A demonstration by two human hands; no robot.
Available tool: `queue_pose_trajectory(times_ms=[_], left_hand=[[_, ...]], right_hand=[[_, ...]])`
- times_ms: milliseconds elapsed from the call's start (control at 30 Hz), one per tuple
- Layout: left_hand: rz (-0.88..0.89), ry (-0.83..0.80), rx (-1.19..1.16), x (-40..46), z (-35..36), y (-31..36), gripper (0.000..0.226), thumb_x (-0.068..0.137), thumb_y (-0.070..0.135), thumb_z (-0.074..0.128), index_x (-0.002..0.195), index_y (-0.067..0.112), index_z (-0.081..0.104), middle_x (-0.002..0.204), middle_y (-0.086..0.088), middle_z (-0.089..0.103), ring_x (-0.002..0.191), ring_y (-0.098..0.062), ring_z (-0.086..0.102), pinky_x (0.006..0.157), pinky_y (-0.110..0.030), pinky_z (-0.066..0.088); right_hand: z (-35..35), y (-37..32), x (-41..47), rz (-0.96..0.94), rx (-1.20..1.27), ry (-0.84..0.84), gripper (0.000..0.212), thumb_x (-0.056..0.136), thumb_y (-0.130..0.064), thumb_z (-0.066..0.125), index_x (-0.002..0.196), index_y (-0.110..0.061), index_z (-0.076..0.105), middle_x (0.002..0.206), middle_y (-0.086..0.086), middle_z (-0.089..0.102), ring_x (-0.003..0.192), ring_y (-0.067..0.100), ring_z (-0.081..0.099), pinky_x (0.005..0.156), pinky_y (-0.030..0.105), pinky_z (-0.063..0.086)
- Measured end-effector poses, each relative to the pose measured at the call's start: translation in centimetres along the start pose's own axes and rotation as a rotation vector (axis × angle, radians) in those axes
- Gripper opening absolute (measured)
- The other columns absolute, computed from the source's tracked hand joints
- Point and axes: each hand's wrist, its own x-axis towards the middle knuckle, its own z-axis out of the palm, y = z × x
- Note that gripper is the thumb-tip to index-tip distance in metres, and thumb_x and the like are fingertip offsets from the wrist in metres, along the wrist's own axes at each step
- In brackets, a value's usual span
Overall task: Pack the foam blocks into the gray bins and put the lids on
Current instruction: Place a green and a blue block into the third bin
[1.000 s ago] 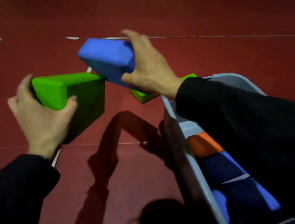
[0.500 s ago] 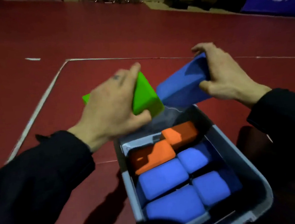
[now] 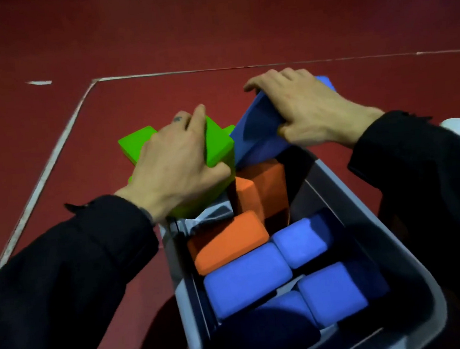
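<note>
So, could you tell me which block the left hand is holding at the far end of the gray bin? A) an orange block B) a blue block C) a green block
C: the left hand grips the green block, while the right hand holds the blue block.

Green block [image 3: 218, 144] and blue block [image 3: 258, 133] lower, now at bin [image 3: 371, 217] mouth.

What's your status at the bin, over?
Left hand grips green block; right hand grips blue block. Both at gray bin far end. Orange blocks crowd the space below.
</note>
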Motion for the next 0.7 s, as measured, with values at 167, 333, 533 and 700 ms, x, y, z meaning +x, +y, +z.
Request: queue_pose_trajectory(times_ms=[167, 333, 533, 700], left_hand=[[-0.012, -0.049, -0.091, -0.2, -2.0, -1.0, 0.108, 0.063, 0.064, 0.053, 0.157, 0.016, 0.031, 0.136, -0.013, 0.056, 0.122, -0.038, 0.056, 0.095, -0.049, 0.045], [-0.022, -0.086, -0.181, -0.2, -3.4, -2.4, 0.115, 0.053, 0.071, 0.045, 0.155, 0.020, 0.036, 0.138, -0.012, 0.058, 0.126, -0.039, 0.055, 0.104, -0.051, 0.045], [0.052, -0.092, -0.171, -1.0, -2.6, -1.2, 0.113, 0.059, 0.066, 0.050, 0.158, 0.016, 0.031, 0.132, -0.012, 0.058, 0.123, -0.036, 0.055, 0.096, -0.041, 0.044], [0.047, 0.066, -0.026, -2.6, -3.0, 0.4, 0.108, 0.064, 0.064, 0.052, 0.158, 0.016, 0.027, 0.136, -0.010, 0.054, 0.115, -0.038, 0.059, 0.083, -0.045, 0.050]], right_hand=[[-3.2, 0.7, -0.1, 0.001, 0.035, -0.067, 0.084, 0.062, -0.021, 0.057, 0.144, -0.020, 0.042, 0.133, 0.014, 0.055, 0.114, 0.039, 0.054, 0.094, 0.047, 0.045], [-5.2, 1.0, 0.4, 0.144, 0.225, 0.066, 0.089, 0.063, -0.019, 0.060, 0.149, -0.022, 0.035, 0.135, 0.017, 0.054, 0.119, 0.038, 0.054, 0.094, 0.042, 0.045], [0.9, -1.1, 1.9, 0.080, 0.157, -0.163, 0.091, 0.063, -0.020, 0.061, 0.149, -0.023, 0.032, 0.139, 0.013, 0.054, 0.119, 0.041, 0.056, 0.096, 0.051, 0.048], [6.1, -1.9, 1.6, -0.076, -0.049, -0.356, 0.084, 0.066, -0.024, 0.060, 0.146, -0.024, 0.035, 0.136, 0.007, 0.057, 0.116, 0.037, 0.057, 0.092, 0.047, 0.047]])
